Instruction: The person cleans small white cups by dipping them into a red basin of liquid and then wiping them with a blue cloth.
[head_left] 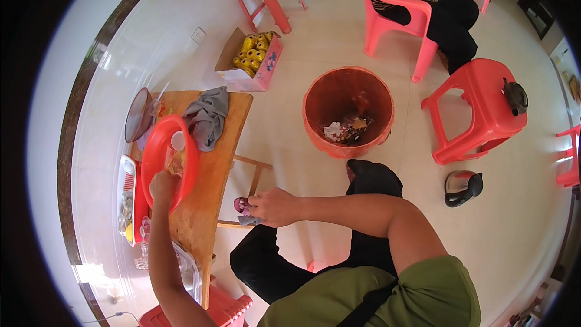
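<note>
A red plastic basin [189, 172] stands on the wooden table at my left. My left hand [162, 186] reaches down into it, its fingers largely hidden below the back of the hand. Beside that hand, a small white cup [178, 140] sits in the basin, with something yellowish near it. My right hand [270, 207] is closed in front of my knees, just off the table's edge. It grips a small dark-purple round object [241, 206], whose exact kind I cannot make out. A piece of greyish-blue cloth [248, 221] hangs under those fingers.
A grey cloth [209, 115] lies at the far end of the wooden table [209, 200]; a white tray [123, 218] flanks the basin. On the floor are a red bin [315, 122] with rubbish, a box of yellow spools [266, 75] and a kettle [463, 189]. A seated person [457, 9] is ahead.
</note>
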The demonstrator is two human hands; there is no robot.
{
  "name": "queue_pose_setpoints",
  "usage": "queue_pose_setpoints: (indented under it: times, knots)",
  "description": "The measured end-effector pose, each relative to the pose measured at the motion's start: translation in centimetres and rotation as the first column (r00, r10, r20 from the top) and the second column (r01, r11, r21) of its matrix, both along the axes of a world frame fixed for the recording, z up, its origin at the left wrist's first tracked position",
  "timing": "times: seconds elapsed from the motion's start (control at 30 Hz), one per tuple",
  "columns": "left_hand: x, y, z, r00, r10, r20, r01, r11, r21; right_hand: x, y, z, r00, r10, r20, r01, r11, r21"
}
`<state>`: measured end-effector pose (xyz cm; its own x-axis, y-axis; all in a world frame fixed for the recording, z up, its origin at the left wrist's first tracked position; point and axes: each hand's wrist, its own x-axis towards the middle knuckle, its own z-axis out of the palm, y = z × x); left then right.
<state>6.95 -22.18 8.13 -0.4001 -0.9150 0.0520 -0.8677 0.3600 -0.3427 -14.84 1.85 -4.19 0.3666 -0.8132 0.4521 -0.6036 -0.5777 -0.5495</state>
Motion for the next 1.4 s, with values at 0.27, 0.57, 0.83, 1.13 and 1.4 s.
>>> queue_pose_setpoints:
  times: [0.27, 0.57, 0.83, 1.13, 1.4]
  knots:
    - [3.6, -3.0, -3.0, 0.73, -0.079, -0.678, 0.389, 0.864, 0.319, 0.7, -0.4, -0.6, 1.0, -0.004, -0.009, 0.004, 0.999, -0.048]
    - [2.8, -2.5, -2.1, 0.882, -0.293, -0.37, 0.338, 0.939, 0.064, 0.9, -0.6, -1.2, 1.0, 0.01, -0.006, -0.01, 0.999, -0.032]
    - [2.5, -2.6, -1.6, 0.982, -0.183, -0.047, 0.188, 0.965, 0.183, 0.6, -0.3, -0.7, 1.0, -0.013, -0.012, 0.012, 0.999, -0.05]
    - [2.3, -2.4, -1.0, 0.856, -0.308, -0.416, 0.462, 0.815, 0.348, 0.4, -0.2, -0.4, 0.999, -0.019, -0.027, 0.019, 1.0, -0.018]
    - [3.7, -3.9, -3.4, 0.777, -0.143, -0.613, 0.451, 0.805, 0.385, 0.2, -0.2, -0.1, 1.0, -0.014, -0.009, 0.014, 0.999, -0.039]
